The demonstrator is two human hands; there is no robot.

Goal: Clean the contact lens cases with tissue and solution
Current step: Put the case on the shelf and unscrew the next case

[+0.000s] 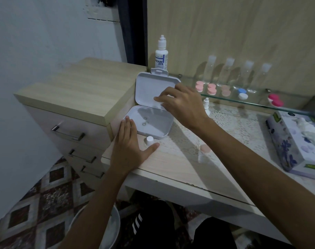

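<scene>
A white hinged box (149,123) lies open on the desk, its lid (151,87) standing up against the drawer unit. My left hand (131,146) rests flat on the desk, fingers straight, fingertips touching the box's front left corner. My right hand (181,103) reaches over the box, fingertips on the inside of the lid. A small white cap (150,140) stands just in front of the box by my left thumb. The solution bottle (161,54) stands behind the lid. A tissue box (296,146) sits at the right.
On the glass shelf (261,103) lie pink lens cases (211,88), a blue and white case (242,93), a magenta case (275,100) and several clear bottles (226,71). A small white dropper bottle (206,105) stands under the shelf. The drawer unit (77,97) is at left, a bin (108,229) below.
</scene>
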